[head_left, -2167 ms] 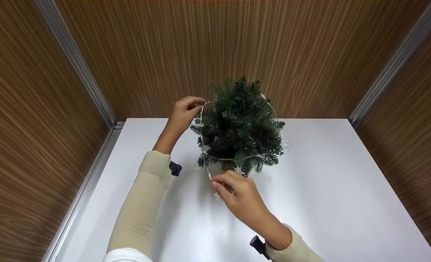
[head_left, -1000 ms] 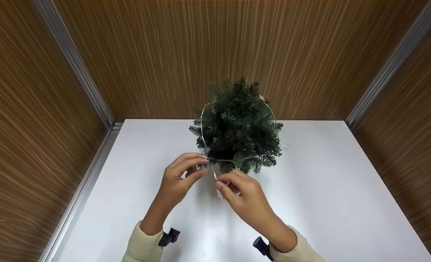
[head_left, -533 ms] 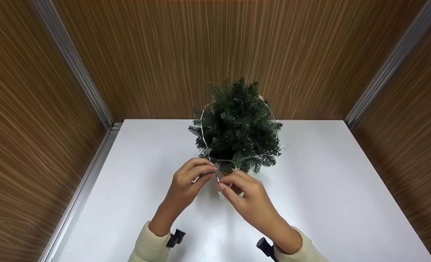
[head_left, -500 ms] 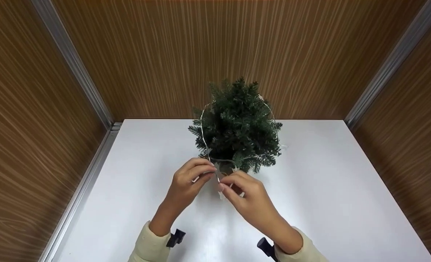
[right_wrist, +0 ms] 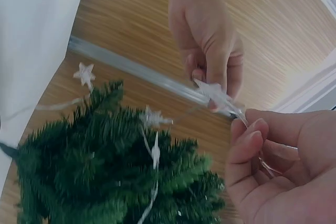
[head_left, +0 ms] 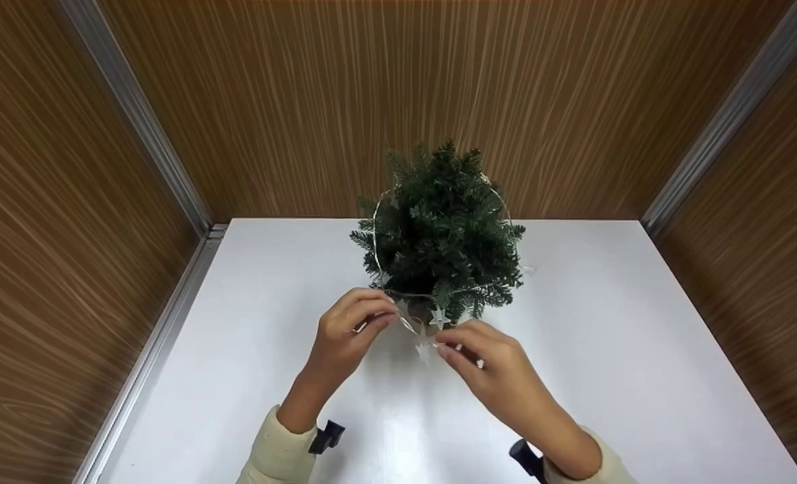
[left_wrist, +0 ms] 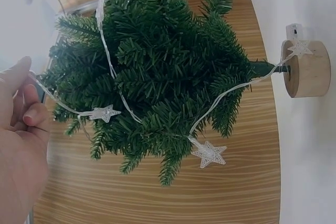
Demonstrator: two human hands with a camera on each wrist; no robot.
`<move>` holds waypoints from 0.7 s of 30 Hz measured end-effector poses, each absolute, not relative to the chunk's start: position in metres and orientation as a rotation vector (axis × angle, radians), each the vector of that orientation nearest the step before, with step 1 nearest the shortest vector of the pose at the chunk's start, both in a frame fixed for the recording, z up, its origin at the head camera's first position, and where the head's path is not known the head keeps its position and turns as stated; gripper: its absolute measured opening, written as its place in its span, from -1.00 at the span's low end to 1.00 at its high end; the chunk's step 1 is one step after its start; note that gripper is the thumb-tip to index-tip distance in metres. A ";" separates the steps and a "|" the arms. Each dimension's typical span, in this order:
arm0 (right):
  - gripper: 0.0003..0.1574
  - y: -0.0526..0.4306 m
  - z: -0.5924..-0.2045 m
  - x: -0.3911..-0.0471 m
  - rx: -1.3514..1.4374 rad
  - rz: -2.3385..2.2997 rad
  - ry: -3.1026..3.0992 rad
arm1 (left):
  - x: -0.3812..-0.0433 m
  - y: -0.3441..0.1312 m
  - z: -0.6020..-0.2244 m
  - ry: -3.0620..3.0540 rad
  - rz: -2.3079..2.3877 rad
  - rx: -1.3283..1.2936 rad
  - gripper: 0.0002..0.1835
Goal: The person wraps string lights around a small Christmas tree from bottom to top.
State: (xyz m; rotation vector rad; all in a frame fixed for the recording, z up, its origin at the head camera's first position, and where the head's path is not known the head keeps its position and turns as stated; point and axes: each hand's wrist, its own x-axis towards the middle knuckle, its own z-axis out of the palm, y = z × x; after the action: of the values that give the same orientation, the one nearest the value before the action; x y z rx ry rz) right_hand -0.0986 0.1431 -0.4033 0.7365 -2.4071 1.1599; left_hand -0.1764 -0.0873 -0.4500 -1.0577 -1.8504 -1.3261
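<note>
A small artificial Christmas tree [head_left: 445,228] stands with a string of star lights looped round its branches. In front of its lower left side, my left hand [head_left: 344,333] pinches the wire between thumb and fingertips. My right hand [head_left: 499,363] pinches the same string a little to the right, close to a clear star [head_left: 425,351]. The right wrist view shows a star [right_wrist: 214,93] just beyond the right fingertips. More stars hang on the branches, one star [left_wrist: 209,154] low on the tree in the left wrist view.
The tree's round wooden base [left_wrist: 310,69] rests on the white table [head_left: 613,349]. Wood-grain panels [head_left: 304,107] enclose the back and sides, with metal rails [head_left: 149,121] at the corners. A bit of the string reaches the table right of the tree.
My left hand has come down from the tree's upper left to its front, letting go of the wire there and pinching it lower. My right hand has moved right, drawing the string along.
</note>
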 end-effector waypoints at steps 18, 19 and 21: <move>-0.73 0.191 -0.372 -0.100 0.719 0.875 -2.214 | -0.184 -0.073 -0.440 -1.827 -1.018 -1.039 -0.84; -0.73 0.192 -0.371 -0.101 0.716 0.854 -2.206 | -0.185 -0.071 -0.439 -1.825 -1.011 -1.039 -0.85; -0.73 0.193 -0.367 -0.102 0.704 0.819 -2.192 | -0.186 -0.069 -0.438 -1.828 -0.998 -1.042 -0.87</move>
State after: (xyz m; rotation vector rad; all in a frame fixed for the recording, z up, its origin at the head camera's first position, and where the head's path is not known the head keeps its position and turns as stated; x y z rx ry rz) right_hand -0.1024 0.1934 -0.3670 0.7042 -2.1924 0.8194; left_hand -0.1861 -0.0688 -0.4377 -1.0417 -1.8282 -0.9984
